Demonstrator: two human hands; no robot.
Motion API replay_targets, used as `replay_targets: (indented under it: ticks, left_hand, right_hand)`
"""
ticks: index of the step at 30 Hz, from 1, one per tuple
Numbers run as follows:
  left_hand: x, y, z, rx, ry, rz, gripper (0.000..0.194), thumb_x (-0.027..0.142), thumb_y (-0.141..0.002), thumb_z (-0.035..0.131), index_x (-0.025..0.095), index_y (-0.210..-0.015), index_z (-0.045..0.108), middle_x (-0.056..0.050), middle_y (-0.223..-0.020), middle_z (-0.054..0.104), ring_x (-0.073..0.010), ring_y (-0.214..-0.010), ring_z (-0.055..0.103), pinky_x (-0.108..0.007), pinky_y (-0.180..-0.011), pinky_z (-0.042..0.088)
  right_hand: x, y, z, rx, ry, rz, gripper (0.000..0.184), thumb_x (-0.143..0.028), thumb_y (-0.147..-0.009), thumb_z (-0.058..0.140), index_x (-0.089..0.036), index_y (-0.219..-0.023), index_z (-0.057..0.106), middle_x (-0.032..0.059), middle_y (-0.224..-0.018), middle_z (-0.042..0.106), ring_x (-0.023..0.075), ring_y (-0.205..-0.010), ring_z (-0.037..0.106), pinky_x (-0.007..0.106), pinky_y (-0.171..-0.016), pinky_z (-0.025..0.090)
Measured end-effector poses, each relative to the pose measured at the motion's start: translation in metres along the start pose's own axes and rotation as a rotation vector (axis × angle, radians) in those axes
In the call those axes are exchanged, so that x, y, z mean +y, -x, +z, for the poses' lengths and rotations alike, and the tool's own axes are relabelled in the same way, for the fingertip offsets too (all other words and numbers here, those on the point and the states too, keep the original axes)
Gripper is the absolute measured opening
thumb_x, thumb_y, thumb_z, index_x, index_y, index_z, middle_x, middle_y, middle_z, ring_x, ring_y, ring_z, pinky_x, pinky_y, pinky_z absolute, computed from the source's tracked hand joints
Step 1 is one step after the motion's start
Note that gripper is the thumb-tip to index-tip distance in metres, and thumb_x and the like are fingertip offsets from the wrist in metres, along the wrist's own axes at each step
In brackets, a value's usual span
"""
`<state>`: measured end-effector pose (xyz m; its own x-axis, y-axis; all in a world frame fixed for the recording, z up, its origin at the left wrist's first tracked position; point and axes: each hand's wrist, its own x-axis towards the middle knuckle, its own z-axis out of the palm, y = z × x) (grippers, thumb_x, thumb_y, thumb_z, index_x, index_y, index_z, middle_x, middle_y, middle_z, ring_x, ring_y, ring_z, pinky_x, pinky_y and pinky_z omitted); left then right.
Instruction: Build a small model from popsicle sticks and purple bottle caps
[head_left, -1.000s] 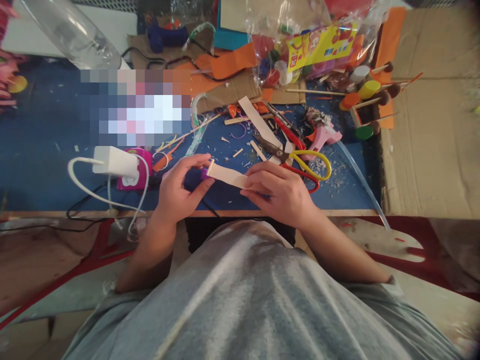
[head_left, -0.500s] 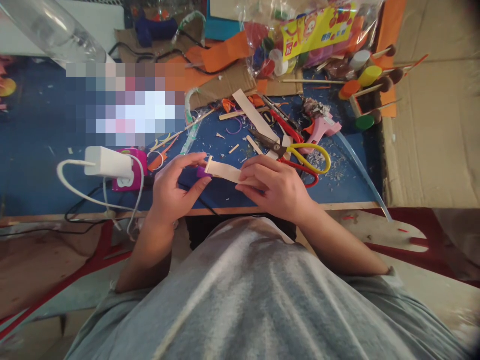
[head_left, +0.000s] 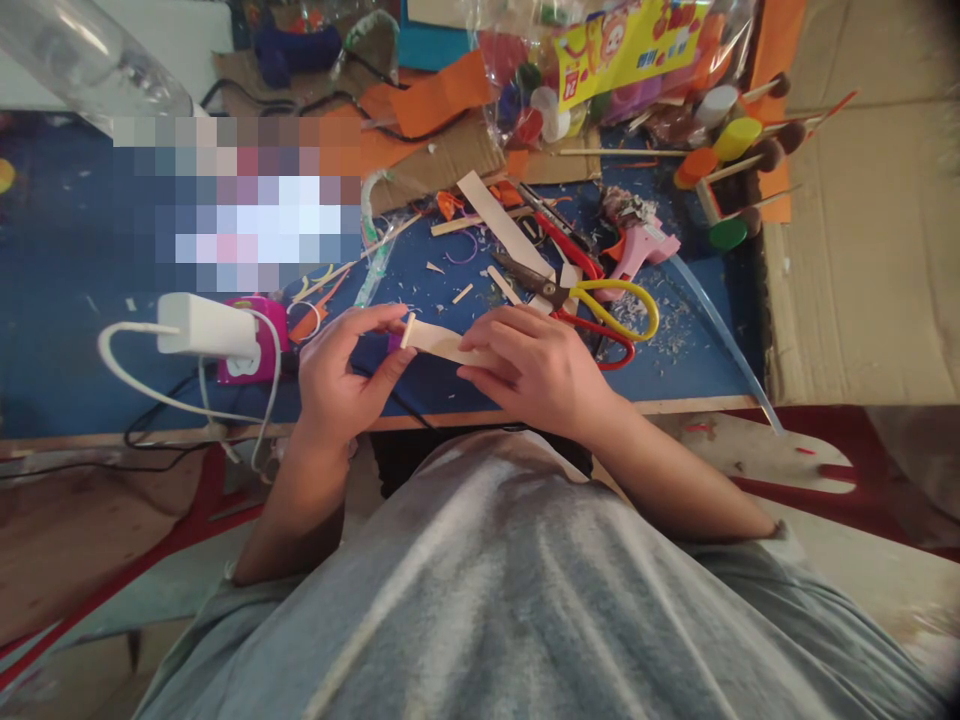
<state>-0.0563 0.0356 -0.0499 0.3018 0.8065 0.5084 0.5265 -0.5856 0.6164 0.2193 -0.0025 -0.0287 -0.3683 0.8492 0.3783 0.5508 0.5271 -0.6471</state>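
The left hand (head_left: 341,375) has its fingers pinching a short wooden stick (head_left: 408,330) and a purple piece (head_left: 394,342). The right hand (head_left: 536,370) has its fingers pinching the pale strip (head_left: 439,341), which stretches between both hands, above the blue surface (head_left: 442,395), near the scissors (head_left: 551,292).

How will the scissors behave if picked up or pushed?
Probably rigid and blade-heavy: the scissors have dark, metal-looking blades and thin loop handles. Unlikely to roll, lying flat. A push may drag the pale strip, since the blades overlap its end.
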Motion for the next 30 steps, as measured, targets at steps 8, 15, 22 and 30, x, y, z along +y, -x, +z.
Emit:
replay_targets:
  ticks: [8,15,22,30]
  left_hand:
    - [0.006,-0.004,0.001,0.018,0.013,0.052,0.028,0.032,-0.107,0.084,0.030,-0.135,0.084,-0.004,-0.123,0.091,-0.0214,-0.103,0.088,-0.036,-0.100,0.071]
    - [0.010,-0.004,0.000,-0.010,-0.036,0.008,0.027,0.042,-0.108,0.081,0.027,-0.131,0.084,-0.006,-0.121,0.091,-0.0242,-0.103,0.087,-0.041,-0.100,0.071]
    - [0.007,-0.002,0.001,-0.018,-0.017,-0.007,0.031,0.046,-0.106,0.084,0.028,-0.130,0.083,-0.005,-0.115,0.090,-0.0241,-0.102,0.087,-0.041,-0.099,0.071]
    - [0.005,-0.002,0.002,-0.004,0.017,0.032,0.027,0.035,-0.106,0.085,0.030,-0.133,0.083,-0.003,-0.112,0.089,-0.0215,-0.100,0.086,-0.038,-0.097,0.070]
  right_hand:
    - [0.002,-0.003,0.003,-0.017,0.019,-0.020,0.013,-0.025,-0.109,0.076,-0.022,-0.121,0.079,0.0097,-0.122,0.087,0.0306,-0.105,0.073,0.048,-0.098,0.061]
    - [0.007,-0.007,0.006,-0.029,0.032,-0.047,0.015,-0.025,-0.109,0.077,-0.022,-0.123,0.081,0.0102,-0.120,0.087,0.0314,-0.106,0.072,0.050,-0.099,0.061]
    - [0.013,-0.011,0.010,-0.086,0.067,-0.077,0.015,-0.024,-0.110,0.074,-0.023,-0.122,0.082,0.0106,-0.123,0.085,0.0316,-0.111,0.069,0.051,-0.104,0.058]
    - [0.012,-0.018,0.017,-0.146,0.114,-0.079,0.016,-0.021,-0.111,0.069,-0.022,-0.120,0.082,0.0126,-0.120,0.082,0.0320,-0.111,0.065,0.050,-0.105,0.056]
